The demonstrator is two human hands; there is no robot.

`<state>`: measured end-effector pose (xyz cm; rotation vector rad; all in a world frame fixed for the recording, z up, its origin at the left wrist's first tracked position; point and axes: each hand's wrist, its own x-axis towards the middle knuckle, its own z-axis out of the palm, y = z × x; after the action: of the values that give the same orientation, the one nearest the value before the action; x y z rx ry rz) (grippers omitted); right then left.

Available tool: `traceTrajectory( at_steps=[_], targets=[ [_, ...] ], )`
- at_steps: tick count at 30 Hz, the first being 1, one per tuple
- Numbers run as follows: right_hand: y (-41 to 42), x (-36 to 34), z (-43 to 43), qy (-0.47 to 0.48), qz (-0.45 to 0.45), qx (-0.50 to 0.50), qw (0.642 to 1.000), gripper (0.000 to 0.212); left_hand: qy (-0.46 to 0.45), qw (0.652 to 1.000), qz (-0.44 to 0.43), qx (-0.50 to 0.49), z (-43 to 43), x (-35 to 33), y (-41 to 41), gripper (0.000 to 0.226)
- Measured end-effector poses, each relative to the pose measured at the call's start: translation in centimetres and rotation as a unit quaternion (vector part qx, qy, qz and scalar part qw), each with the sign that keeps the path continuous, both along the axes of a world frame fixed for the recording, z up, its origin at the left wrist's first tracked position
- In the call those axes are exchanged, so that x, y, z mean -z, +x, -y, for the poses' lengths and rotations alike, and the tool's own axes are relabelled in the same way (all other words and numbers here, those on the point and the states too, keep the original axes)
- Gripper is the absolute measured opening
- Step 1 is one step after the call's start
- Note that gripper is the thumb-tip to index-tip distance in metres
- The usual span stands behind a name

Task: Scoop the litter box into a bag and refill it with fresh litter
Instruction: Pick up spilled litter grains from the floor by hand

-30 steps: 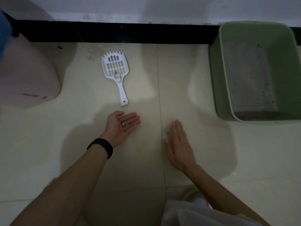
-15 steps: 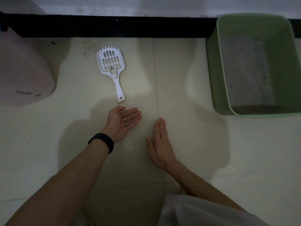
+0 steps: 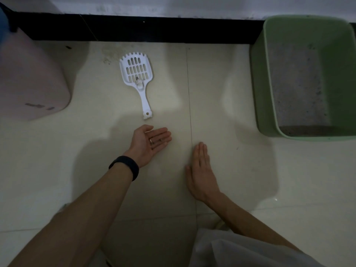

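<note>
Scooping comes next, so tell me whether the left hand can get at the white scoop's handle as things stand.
Probably yes. The left hand lies open, palm up, just short of the handle end of the white scoop, with only bare floor between. It seems to cup a few dark grains.

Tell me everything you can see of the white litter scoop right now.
The white litter scoop looks like moulded plastic. It has a slotted head with a toothed front edge, low side walls, and a narrow handle ending in a tab with a hole. It lies flat on the pale tiled floor, head toward the black baseboard, handle pointing at the person. Nothing holds it. The left hand, palm up, sits just short of the handle end, not touching.
</note>
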<state>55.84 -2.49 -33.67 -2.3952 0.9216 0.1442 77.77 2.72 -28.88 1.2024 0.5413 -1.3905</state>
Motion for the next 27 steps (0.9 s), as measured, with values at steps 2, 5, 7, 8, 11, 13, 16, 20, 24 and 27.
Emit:
traceTrajectory(
  at_steps=[2,5,7,8,11,13,16,20,24,27],
  targets=[
    [0.8,-0.2,0.2,0.018,0.018,-0.010,1.000,0.063,0.000,1.000,0.001,0.001,0.1,-0.1,0.1,0.046],
    [0.8,-1.0,2.0,0.035,0.040,-0.030,0.998,0.058,-0.005,1.000,0.003,0.000,0.2,-0.2,0.5,0.046],
    [0.4,-1.3,3.8,-0.007,0.046,-0.021,0.999,0.058,-0.006,1.000,0.004,-0.001,0.3,-0.2,0.6,0.046],
    [0.2,-1.5,4.7,-0.038,0.042,-0.007,0.998,0.058,-0.005,1.000,0.004,-0.001,0.3,-0.2,0.6,0.046],
    [0.6,-1.7,6.7,-0.064,0.008,0.026,0.998,0.055,-0.002,1.000,0.002,0.003,0.3,-0.1,0.3,0.046],
    [1.2,-1.5,7.2,-0.030,0.008,0.032,0.999,0.052,0.000,1.000,0.001,0.008,0.3,0.0,0.1,0.046],
    [1.7,-1.2,7.4,-0.025,0.042,0.012,0.999,0.040,-0.001,1.000,-0.001,0.009,0.4,-0.2,-0.2,0.046],
    [1.5,-1.5,7.3,-0.050,0.047,0.009,0.998,0.046,-0.003,1.000,-0.002,0.008,0.5,-0.1,-0.1,0.046],
    [1.7,-1.2,6.4,-0.071,0.016,0.013,0.997,0.053,0.004,1.000,-0.001,0.014,0.8,0.0,-0.3,0.045],
    [2.0,-0.6,6.1,-0.076,0.047,0.046,0.995,0.037,0.002,1.000,-0.002,0.019,1.0,0.1,-0.6,0.045]
  ],
)
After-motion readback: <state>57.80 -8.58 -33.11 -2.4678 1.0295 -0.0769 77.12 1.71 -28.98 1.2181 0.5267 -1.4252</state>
